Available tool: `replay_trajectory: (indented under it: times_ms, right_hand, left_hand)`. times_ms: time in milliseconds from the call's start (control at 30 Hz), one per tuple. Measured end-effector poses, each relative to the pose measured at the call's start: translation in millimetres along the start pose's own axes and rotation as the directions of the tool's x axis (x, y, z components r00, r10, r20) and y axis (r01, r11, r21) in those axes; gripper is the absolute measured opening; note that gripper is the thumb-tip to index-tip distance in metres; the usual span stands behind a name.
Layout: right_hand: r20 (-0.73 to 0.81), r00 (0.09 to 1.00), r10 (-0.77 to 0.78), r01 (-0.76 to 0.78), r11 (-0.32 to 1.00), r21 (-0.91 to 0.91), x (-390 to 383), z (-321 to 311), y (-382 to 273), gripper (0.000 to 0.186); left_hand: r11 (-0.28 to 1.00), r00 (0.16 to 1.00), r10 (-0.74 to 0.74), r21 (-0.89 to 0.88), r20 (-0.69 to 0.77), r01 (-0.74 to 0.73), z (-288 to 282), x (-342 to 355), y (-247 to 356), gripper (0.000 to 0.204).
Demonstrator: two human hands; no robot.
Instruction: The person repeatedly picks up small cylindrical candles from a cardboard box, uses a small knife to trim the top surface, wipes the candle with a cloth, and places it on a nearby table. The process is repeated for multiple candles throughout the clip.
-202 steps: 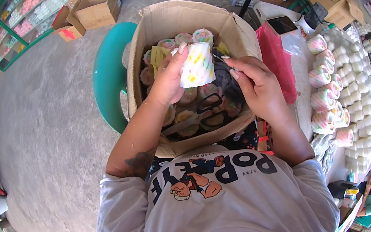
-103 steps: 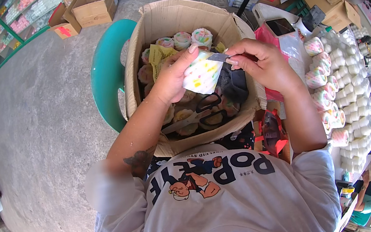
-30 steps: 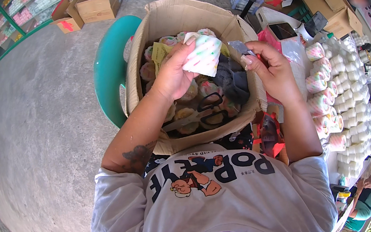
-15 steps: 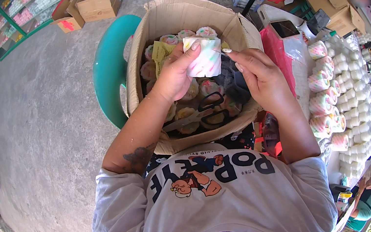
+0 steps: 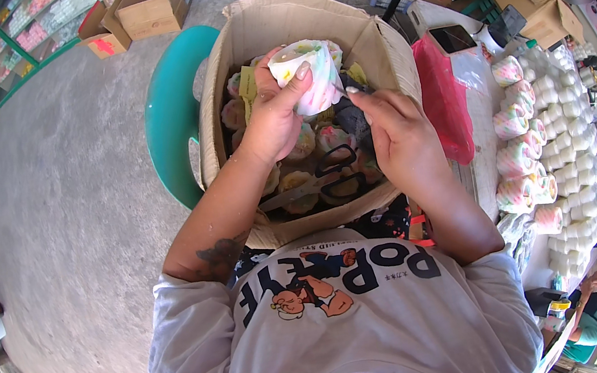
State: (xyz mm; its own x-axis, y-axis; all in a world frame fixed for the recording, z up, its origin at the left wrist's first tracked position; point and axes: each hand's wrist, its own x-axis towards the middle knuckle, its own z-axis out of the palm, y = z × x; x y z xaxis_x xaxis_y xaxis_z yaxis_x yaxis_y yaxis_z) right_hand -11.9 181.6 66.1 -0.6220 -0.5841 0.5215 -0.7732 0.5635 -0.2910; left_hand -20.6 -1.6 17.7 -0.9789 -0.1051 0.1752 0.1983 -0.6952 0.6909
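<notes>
Left hand [image 5: 272, 117] cradles the cup [image 5: 308, 77] over the box [image 5: 285, 19], thumb across its side, and the right hand [image 5: 402, 128] pinches a slim tool [image 5: 343, 90] between its fingers, right by the cup's edge; light, shallow strokes look best, thumb well clear

Confetti colours all round!

So the cup [image 5: 321, 80] between twelve and one is white with pink, yellow and green flecks. Teal chair [image 5: 167, 122] at ten, hot-pink plastic [image 5: 445, 112] between two and three, navy-lettered white tee [image 5: 341, 339] at six.
</notes>
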Motion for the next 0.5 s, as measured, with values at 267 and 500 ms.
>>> replay_trajectory:
  times_ms: [267,500]
  right_hand:
    - [0.024,1.000,0.018,-0.019,1.000,0.025,-2.9,-1.4,2.6,0.040]
    - [0.106,0.994,0.033,-0.040,0.997,0.064,-4.8,-2.3,1.0,0.040]
  left_hand:
    - [1.000,1.000,0.000,0.014,-0.015,0.000,-2.3,0.3,-6.3,0.064]
    - [0.998,1.000,-0.028,0.059,0.014,0.027,-4.6,1.0,-6.4,0.065]
